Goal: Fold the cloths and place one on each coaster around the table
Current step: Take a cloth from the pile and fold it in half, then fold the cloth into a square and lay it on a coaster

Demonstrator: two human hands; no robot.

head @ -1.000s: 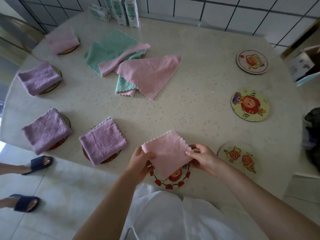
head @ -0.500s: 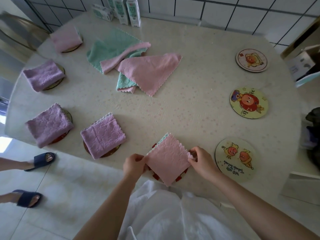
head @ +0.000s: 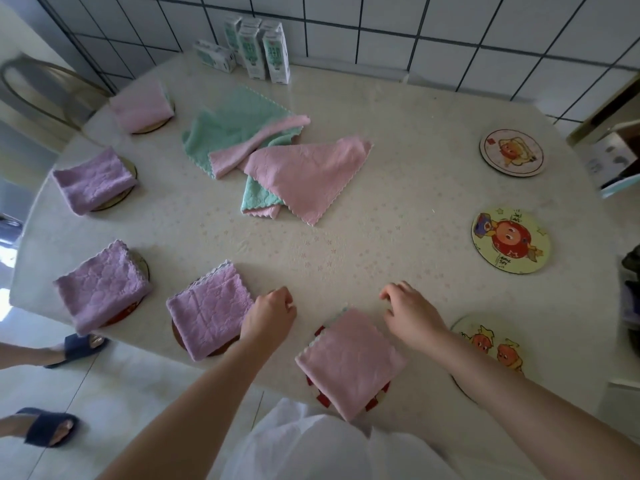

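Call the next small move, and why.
Probably reach the right hand to the unfolded pink cloth atop the centre pile. The folded pink cloth already lies on its red-rimmed coaster, neither that hand nor the left hand holds anything, and three bare coasters remain on the right.

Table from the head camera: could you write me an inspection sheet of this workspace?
Surface: pale speckled tabletop.
Job's things: five folded pink and purple cloths on coasters; three bare round cartoon coasters; loose green and pink cloths mid-table.
Clutter: white-green cartons at the far edge.
Hands: left hand and right hand empty, flanking the nearest folded cloth.
Cables: nothing seen.
Surroundings: tiled wall, metal chair, someone's feet in blue slippers.
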